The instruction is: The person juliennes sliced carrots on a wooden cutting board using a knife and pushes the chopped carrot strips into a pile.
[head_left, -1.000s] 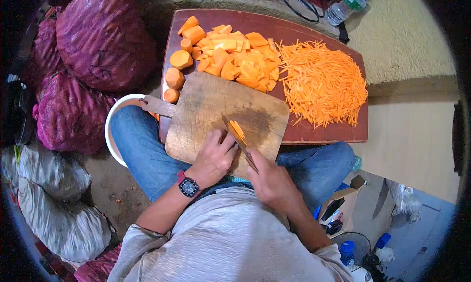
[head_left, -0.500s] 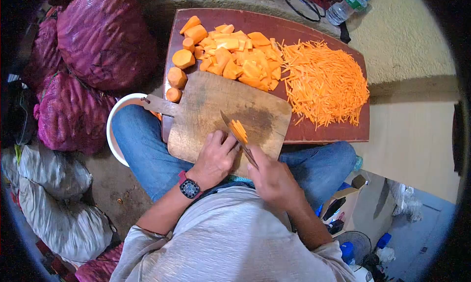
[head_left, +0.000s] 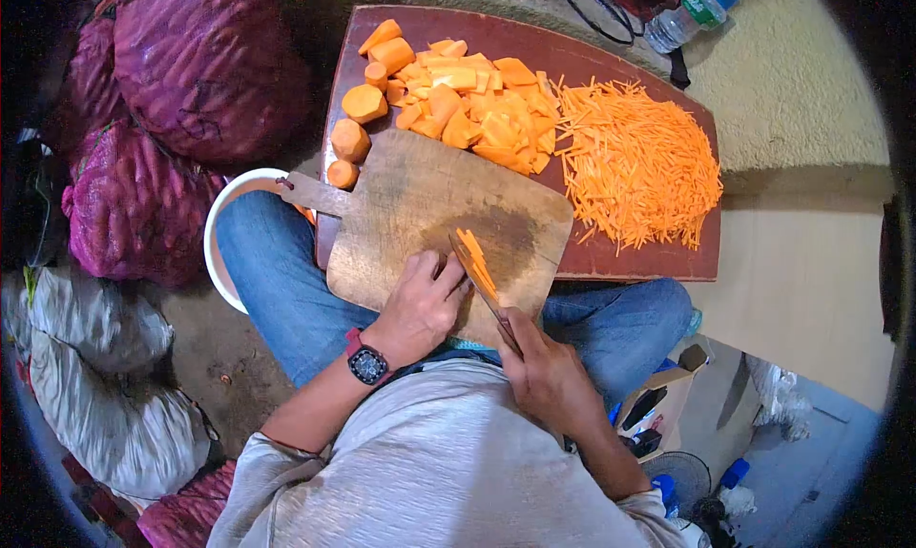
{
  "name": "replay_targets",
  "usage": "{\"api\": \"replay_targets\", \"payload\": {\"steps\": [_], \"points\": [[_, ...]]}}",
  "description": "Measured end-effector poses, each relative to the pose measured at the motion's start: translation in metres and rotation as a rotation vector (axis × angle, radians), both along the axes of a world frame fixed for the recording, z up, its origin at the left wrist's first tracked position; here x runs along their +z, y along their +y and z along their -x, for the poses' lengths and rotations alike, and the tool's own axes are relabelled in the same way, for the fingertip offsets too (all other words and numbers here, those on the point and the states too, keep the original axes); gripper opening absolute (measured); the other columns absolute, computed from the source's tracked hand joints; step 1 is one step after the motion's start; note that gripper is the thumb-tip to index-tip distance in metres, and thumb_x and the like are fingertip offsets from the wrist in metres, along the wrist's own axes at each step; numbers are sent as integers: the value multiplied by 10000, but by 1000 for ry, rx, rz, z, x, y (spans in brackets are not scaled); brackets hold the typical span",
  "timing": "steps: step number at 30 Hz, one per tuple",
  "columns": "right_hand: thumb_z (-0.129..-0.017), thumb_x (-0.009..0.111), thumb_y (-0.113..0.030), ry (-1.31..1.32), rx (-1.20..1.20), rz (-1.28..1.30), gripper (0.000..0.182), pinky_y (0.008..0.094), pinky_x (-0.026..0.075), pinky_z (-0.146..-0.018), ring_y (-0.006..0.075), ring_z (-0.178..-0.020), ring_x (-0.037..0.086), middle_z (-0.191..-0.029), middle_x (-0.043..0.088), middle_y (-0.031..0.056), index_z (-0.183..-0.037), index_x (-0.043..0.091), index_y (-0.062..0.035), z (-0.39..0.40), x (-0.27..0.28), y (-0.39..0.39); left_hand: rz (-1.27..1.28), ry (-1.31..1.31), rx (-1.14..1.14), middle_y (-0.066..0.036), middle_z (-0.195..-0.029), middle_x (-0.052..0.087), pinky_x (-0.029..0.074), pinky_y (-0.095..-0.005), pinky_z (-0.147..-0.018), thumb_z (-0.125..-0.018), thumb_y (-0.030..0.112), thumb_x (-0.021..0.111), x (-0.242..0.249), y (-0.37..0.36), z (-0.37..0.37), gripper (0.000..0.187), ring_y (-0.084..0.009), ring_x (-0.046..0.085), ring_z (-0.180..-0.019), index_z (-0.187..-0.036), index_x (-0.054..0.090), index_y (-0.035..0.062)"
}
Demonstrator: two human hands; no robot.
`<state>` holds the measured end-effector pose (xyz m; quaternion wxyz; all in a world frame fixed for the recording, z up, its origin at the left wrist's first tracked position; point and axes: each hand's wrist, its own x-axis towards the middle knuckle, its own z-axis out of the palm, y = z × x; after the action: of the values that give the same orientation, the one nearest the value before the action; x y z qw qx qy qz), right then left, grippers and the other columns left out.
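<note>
My right hand (head_left: pixel 551 369) is closed round the handle of a kitchen knife (head_left: pixel 487 298), its blade slanting up and left over the wooden cutting board (head_left: pixel 391 200). Thin carrot strips (head_left: pixel 476 262) lie along the blade's right side. Close against the other side, my left hand (head_left: pixel 425 298) presses curled fingers down on the board; whatever is under them is hidden. Beyond the board are flat carrot slices (head_left: pixel 487 119), with thick carrot chunks (head_left: pixel 364 103) to their left. A large heap of carrot shreds (head_left: pixel 639 166) sits to the right.
The board rests partly on a dark red tabletop (head_left: pixel 611 262) and reaches over my lap. A white tub (head_left: pixel 216 248) stands by my left knee. Purple mesh sacks (head_left: pixel 205 71) and pale sacks (head_left: pixel 114 405) are at left. A plastic bottle (head_left: pixel 673 28) lies at the back right.
My right hand and the knife have shifted slightly right and down. The strips beside the blade now look longer and spread out. My left hand stays nearly in place.
</note>
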<state>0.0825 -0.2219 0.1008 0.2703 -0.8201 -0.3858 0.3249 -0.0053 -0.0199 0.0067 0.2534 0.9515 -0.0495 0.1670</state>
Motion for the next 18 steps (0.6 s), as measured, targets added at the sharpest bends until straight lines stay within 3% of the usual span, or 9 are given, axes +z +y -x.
{"api": "replay_targets", "payload": {"steps": [5, 7, 8, 10, 14, 16, 18], "points": [[-1043, 587, -105, 40, -36, 15, 417, 570, 583, -862, 508, -1060, 711, -1126, 703, 304, -1434, 492, 5, -17, 2, 34, -22, 16, -3, -160, -1168, 626, 507, -464, -937, -857, 120, 688, 0, 0, 0, 276, -343, 576, -1039, -1065, 763, -46], [-1062, 561, -106, 106, 41, 177, 367, 506, 634, -859, 460, -1095, 718, -1310, 619, 300, -1361, 532, 105, -22, 7, 40, -30, -3, -3, -158, -1162, 623, 508, -462, -939, -851, 123, 687, 2, 4, -1, 286, -342, 575, -1042, -1069, 763, -46], [-1062, 561, -106, 105, 46, 174, 367, 506, 634, -859, 460, -1095, 718, -1310, 619, 300, -1361, 532, 105, -18, 7, 32, -31, 13, -14, -157, -1163, 624, 509, -461, -940, -848, 127, 685, 3, 4, 0, 293, -343, 575, -1047, -1072, 763, -45], [-1023, 591, -107, -58, 60, -9, 433, 586, 561, -873, 539, -1054, 679, -1114, 691, 318, -1427, 504, 20, -4, 6, 5, -20, 40, -14, -156, -1164, 625, 510, -459, -941, -844, 132, 683, 4, 2, 4, 301, -344, 575, -1052, -1074, 763, -45], [-1007, 601, -101, -247, 207, -136, 453, 585, 567, -862, 531, -1054, 683, -1105, 692, 309, -1438, 500, 0, -10, -20, 11, -21, 23, -10, -148, -1155, 629, 504, -453, -944, -851, 138, 677, 3, 2, 1, 305, -337, 575, -1052, -1082, 766, -39], [-1009, 609, -101, 102, -34, 108, 456, 568, 583, -856, 514, -1063, 696, -1133, 695, 312, -1442, 500, -9, -17, -6, 38, -13, 9, -9, -142, -1146, 631, 498, -447, -944, -859, 143, 674, 4, 0, 2, 304, -333, 573, -1053, -1088, 768, -33], [-1014, 603, -108, 107, -49, 39, 453, 567, 582, -864, 516, -1078, 693, -1147, 695, 317, -1444, 499, -16, -15, -2, 26, -74, 34, -6, -131, -1149, 631, 483, -439, -933, -877, 143, 665, 8, 2, 3, 300, -328, 571, -1047, -1105, 773, -21]]}}
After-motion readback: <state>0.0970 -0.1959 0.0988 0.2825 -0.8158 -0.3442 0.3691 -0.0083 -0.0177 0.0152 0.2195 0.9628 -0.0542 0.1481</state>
